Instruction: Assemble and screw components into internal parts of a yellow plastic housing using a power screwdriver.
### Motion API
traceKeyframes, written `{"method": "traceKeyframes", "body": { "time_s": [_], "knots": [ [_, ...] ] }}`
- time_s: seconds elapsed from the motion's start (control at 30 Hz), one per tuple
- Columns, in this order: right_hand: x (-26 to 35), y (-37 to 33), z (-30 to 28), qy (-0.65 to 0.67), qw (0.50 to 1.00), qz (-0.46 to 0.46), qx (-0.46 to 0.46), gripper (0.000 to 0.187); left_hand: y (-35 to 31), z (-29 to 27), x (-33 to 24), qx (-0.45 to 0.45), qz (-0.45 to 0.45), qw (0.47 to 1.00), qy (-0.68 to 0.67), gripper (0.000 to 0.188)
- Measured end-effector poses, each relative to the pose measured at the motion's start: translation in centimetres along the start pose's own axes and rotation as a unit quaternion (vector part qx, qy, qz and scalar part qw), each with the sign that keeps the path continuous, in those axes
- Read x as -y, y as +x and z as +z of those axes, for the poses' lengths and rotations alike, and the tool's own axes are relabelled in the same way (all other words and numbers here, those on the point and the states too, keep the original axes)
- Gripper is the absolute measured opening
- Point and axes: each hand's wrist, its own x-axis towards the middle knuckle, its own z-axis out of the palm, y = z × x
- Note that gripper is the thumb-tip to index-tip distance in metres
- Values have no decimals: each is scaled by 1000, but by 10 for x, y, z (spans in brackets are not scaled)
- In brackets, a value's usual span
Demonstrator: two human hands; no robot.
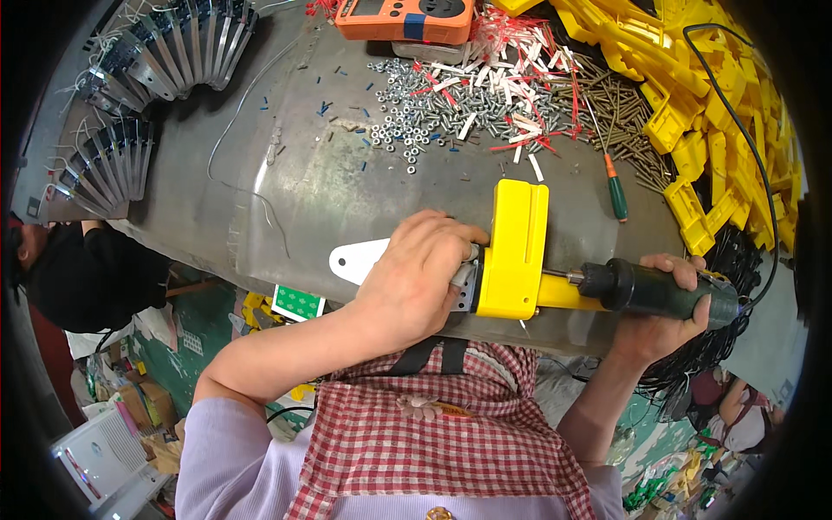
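Observation:
My left hand (420,269) is closed around a part with a white rounded plate (355,262) that has a small hole near its end. The fingers press it against the left side of a yellow plastic housing (517,251), where a grey metal piece (466,286) shows beneath them. In my right hand (646,336) lies a dark electric screwdriver (633,288), held level with its bit pointing left. The bit reaches the housing's right side, above a yellow handle-like section (568,295); whether it sits on a screw I cannot tell.
Beyond the hands lie loose nuts and screws (425,108), white-and-red wire pieces, an orange multimeter (407,19) and a green-handled screwdriver (616,195). Yellow plastic parts (685,113) pile up at right, beside the power cord (763,173). Metal assemblies (173,52) stand far left. Other people sit nearby.

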Motion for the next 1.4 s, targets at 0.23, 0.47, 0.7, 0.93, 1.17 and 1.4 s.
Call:
{"method": "traceKeyframes", "body": {
  "time_s": [0.23,0.47,0.7,0.93,1.17,1.4],
  "knots": [
    [11,4,10,-26,999,16,-34,35,14,3,9,5,10,1000,7,38],
    [30,-9,7,-14,999,18,-33,39,19,-18,-2,90,-82,993,10,64],
    [12,-16,8,26,999,2,-19,38,23,-19,-2,139,-105,985,-12,66],
    [16,-27,4,-21,999,22,-45,39,20,-37,13,7,-254,967,-25,39],
    [11,-25,5,-8,998,38,-50,41,32,-47,44,67,36,953,295,25],
    [10,-26,4,30,998,37,-38,41,11,-41,5,36,-55,998,-13,20]
  ]
}}
